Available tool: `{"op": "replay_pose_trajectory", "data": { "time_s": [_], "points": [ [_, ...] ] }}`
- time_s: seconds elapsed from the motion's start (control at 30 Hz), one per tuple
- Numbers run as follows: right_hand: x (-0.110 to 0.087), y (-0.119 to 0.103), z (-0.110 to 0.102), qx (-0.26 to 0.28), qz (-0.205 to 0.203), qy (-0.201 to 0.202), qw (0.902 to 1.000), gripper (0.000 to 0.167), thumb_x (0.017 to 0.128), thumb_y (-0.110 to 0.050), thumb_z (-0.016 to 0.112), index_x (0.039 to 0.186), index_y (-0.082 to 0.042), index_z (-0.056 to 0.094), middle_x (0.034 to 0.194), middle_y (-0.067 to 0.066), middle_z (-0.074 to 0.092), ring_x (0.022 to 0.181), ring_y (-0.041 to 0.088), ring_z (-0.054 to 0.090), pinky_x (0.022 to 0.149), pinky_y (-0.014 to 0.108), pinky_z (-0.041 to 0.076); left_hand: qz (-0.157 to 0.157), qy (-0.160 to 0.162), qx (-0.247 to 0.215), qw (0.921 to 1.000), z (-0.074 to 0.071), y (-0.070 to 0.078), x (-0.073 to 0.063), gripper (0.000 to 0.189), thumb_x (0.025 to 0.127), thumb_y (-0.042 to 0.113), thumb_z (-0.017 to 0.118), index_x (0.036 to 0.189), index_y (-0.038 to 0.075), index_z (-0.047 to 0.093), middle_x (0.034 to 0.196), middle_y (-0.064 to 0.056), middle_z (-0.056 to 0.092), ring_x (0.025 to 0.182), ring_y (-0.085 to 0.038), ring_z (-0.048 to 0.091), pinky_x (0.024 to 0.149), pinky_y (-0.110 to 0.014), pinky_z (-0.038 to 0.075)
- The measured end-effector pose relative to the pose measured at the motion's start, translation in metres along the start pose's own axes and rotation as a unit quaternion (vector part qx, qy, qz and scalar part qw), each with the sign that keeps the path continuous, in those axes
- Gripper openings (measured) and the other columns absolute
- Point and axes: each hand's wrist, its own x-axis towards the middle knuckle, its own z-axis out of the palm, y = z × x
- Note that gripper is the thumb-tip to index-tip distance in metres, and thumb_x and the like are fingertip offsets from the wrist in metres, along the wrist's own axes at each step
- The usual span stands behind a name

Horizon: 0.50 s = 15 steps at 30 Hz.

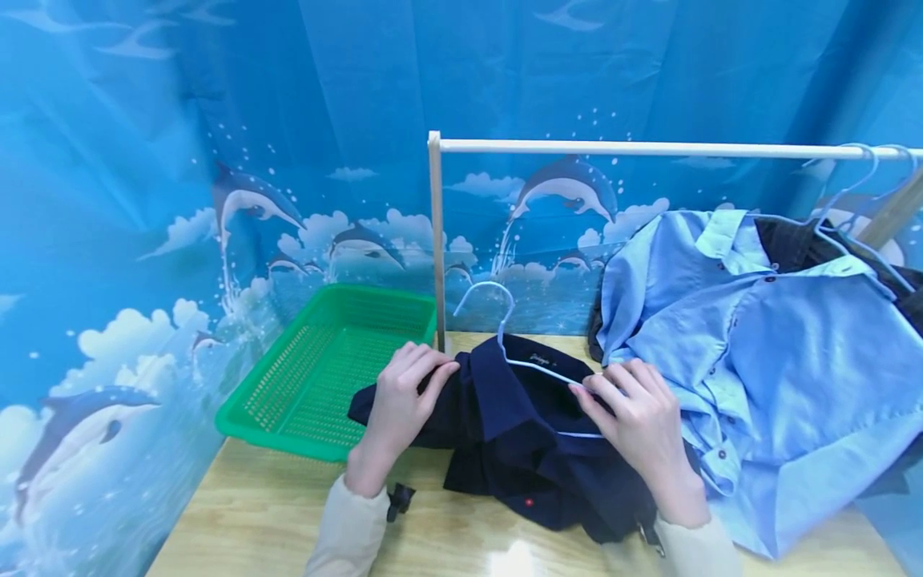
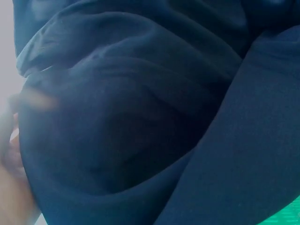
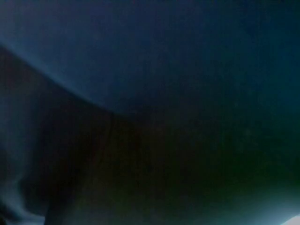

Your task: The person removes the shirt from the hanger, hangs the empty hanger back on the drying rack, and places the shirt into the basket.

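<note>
A navy blue shirt (image 1: 505, 449) lies bunched on the table, its collar toward the back. Inside the neck sits a pale blue clothes hanger (image 1: 537, 368), its hook standing up above the collar. At the shirt's left shoulder, my left hand (image 1: 404, 401) pinches the fabric between thumb and fingers. My right hand (image 1: 642, 417) pinches the hanger's right arm near the neck opening. Dark cloth (image 2: 117, 117) fills most of the left wrist view, and the right wrist view shows blurred dark fabric (image 3: 154, 56). The hanger's far ends are hidden under the shirt.
A green plastic basket (image 1: 234, 417) stands on the wooden table (image 1: 238, 513) at the left. Behind the shirt runs a rack with a white rail (image 1: 642, 148). On its right hang a light blue shirt (image 1: 808, 344) and a dark garment (image 1: 786, 240) on hangers.
</note>
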Motion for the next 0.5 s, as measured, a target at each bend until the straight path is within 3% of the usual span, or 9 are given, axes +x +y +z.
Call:
{"op": "replay_pose_trajectory", "data": {
  "time_s": [0.23, 0.5],
  "points": [
    [0.009, -0.002, -0.003, -0.003, -0.006, 0.069, 0.9976, 0.040, 0.098, -0.031, 0.066, 0.066, -0.007, 0.064, 0.064, 0.005, 0.057, 0.058, 0.030, 0.050, 0.053, 0.044, 0.037, 0.006, 0.006, -0.008, 0.9999, -0.002, -0.002, 0.001, 0.008, 0.096, 0.016, 0.072, 0.093, 0.010, 0.075, 0.086, -0.001, 0.070, 0.080, -0.019, 0.060, 0.076, -0.035, 0.050],
    [0.009, 0.009, -0.015, -0.031, 0.017, 0.098, 0.9945, 0.046, 0.098, -0.033, 0.065, 0.063, -0.005, 0.064, 0.060, 0.008, 0.054, 0.053, 0.033, 0.044, 0.050, 0.047, 0.034, 0.004, 0.012, 0.007, 0.9999, -0.008, -0.007, 0.001, 0.007, 0.094, 0.016, 0.074, 0.092, 0.009, 0.075, 0.085, -0.002, 0.071, 0.079, -0.019, 0.060, 0.076, -0.036, 0.051]
  ]
}}
